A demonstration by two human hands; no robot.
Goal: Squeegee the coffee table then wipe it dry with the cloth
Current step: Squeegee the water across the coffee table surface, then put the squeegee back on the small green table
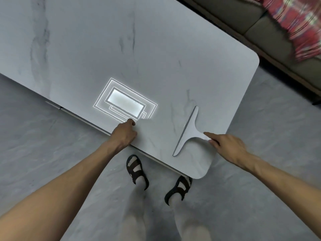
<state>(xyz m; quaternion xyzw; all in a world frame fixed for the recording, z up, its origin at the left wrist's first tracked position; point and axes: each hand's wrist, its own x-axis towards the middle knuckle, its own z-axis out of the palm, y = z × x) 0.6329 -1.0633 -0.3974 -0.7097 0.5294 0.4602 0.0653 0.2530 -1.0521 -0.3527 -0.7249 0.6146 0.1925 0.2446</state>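
Observation:
The coffee table [156, 58] has a pale grey marble top with rounded corners. A white squeegee [188, 132] lies flat on it near the front right corner, with its blade running diagonally. My right hand [227, 146] pinches the end of the squeegee's handle between thumb and fingers. My left hand [124, 133] rests on the table's near edge with its fingers curled. A pale cloth [147, 129], almost the table's colour and hard to make out, seems to lie beside those fingers and covers a corner of the lamp reflection.
A bright rectangular ceiling-lamp reflection [126, 101] shows on the tabletop. A grey sofa [267, 35] with a red plaid blanket [295, 23] stands beyond the table's far right edge. My sandalled feet [137, 171] stand on the grey floor at the near edge.

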